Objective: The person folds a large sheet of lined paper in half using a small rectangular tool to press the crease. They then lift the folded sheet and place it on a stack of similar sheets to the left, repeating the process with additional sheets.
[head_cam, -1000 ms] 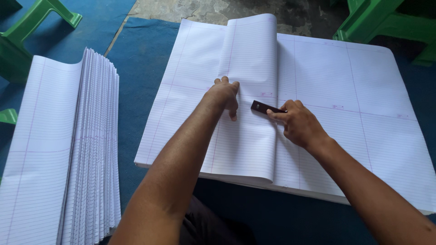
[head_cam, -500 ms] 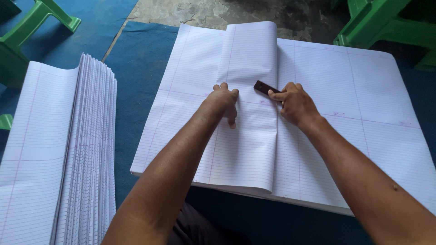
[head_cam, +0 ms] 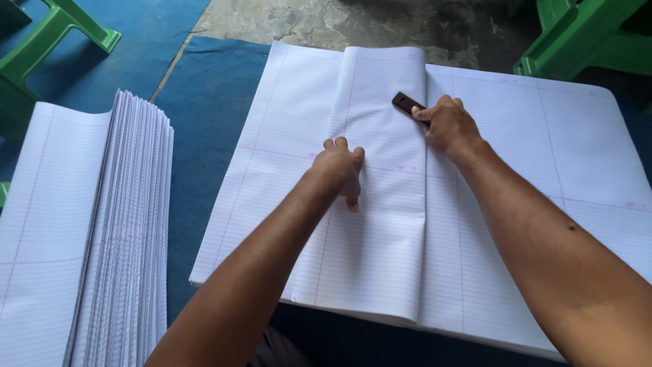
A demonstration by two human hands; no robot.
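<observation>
A wide stack of large ruled white sheets lies in front of me. Its top sheet is folded over into a long panel with its crease on the right. My left hand presses flat on the middle of that folded panel, fingers together. My right hand grips a small dark brown flat tool and holds it against the crease near the far end of the fold.
A fanned pile of folded ruled sheets lies at the left on blue carpet. Green plastic stools stand at the far left and far right. Bare concrete floor shows beyond the sheets.
My right hand has slid the dark tool along the crease away from me, toward the far end of the fold. My left hand has stayed pressed on the folded panel.
</observation>
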